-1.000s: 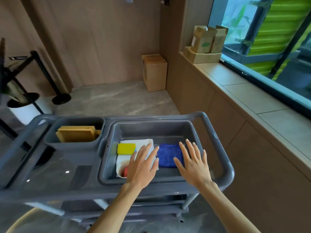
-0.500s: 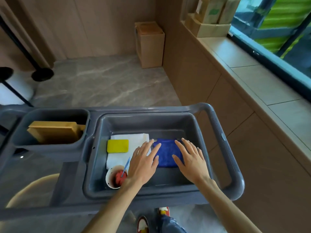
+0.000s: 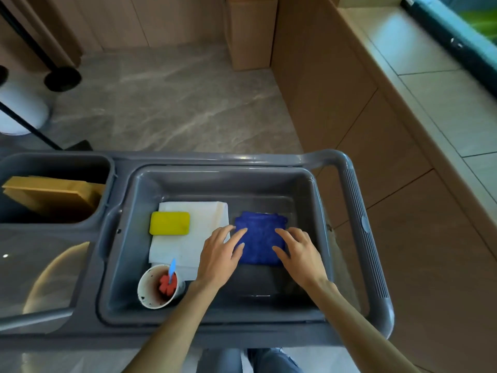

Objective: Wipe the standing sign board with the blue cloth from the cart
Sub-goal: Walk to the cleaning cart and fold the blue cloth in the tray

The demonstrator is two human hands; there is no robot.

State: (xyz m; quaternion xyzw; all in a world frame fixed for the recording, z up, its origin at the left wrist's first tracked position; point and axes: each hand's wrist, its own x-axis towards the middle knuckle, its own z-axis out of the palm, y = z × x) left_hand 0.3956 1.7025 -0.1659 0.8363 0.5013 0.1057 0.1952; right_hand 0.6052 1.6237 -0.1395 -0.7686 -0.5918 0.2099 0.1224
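Both open hands (image 3: 259, 254) on blue cloth (image 3: 259, 242) in cart tray (image 3: 223, 179)

Left hand (image 3: 219, 258) and right hand (image 3: 300, 254) reach forward, fingers spread.

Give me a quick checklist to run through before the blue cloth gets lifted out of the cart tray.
1. Blue cloth within reach in the grey tray: ok.
2. Left hand on the cloth's left edge: ok, fingers spread.
3. Right hand on its right edge: ok, fingers spread.
4. Cloth actually pinched: not ok, both hands lie flat on it.
5. Nothing resting on the cloth: ok; the yellow sponge sits on the white cloth beside it.
6. Cup clear of the left forearm: cannot tell, it stands very close.
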